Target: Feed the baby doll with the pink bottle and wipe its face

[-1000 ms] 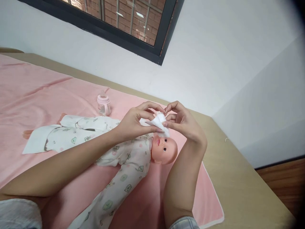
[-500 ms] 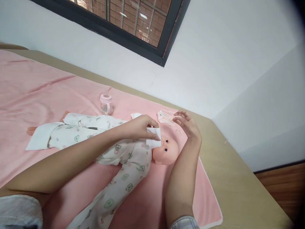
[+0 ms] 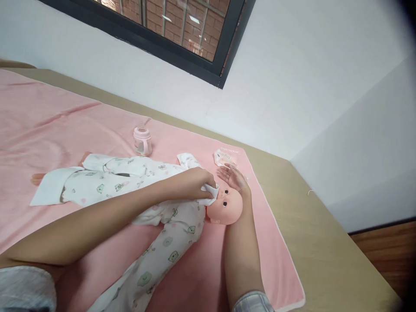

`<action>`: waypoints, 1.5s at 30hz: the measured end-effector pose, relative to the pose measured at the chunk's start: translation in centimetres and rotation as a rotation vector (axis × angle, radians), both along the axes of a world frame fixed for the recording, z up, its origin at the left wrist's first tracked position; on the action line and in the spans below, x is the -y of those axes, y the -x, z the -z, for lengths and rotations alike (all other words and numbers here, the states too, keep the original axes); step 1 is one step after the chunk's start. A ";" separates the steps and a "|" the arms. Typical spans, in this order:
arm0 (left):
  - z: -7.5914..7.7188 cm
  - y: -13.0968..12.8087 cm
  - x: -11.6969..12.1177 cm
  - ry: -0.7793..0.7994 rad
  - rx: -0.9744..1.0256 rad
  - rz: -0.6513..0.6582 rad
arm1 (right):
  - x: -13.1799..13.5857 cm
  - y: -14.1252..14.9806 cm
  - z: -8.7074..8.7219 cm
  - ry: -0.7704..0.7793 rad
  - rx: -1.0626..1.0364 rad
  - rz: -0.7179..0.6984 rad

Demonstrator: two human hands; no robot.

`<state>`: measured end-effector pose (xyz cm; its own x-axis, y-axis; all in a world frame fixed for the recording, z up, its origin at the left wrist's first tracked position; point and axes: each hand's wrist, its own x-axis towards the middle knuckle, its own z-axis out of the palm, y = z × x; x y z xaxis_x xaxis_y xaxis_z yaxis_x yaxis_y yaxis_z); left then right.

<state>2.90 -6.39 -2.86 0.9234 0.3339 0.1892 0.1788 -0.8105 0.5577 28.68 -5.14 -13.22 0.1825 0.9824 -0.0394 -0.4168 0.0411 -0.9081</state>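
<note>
A baby doll (image 3: 229,212) lies on its back, its head toward the right, dressed in a white outfit (image 3: 191,221) printed with small bears. My left hand (image 3: 198,181) pinches a folded white wipe (image 3: 210,198) and presses it around the doll's mouth and chin. On the far side of the head, my right hand (image 3: 234,177) is open with fingers stretched out; its wrist and forearm lie close against the top of the head. Part of the doll's lower face is hidden by the wipe.
A pink blanket (image 3: 260,242) covers much of the wooden table (image 3: 312,242). Behind the doll stands a pink baby bottle (image 3: 142,142). A small printed plastic packet (image 3: 222,157) lies beyond my right hand. A white wall and a dark window frame (image 3: 211,73) are behind.
My right hand has come down and left, from above the blanket to beside the doll's head. My left hand has lowered slightly, and the wipe has bent against the doll's face.
</note>
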 end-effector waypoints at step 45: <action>0.8 -0.6 -0.5 -0.170 0.074 -0.147 | 0.5 0.6 0.2 0.031 0.114 0.062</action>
<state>3.49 -5.91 -3.65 0.8488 0.4208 0.3200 0.2649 -0.8624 0.4314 28.07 -5.64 -13.39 0.2477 0.9678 -0.0455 -0.3083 0.0342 -0.9507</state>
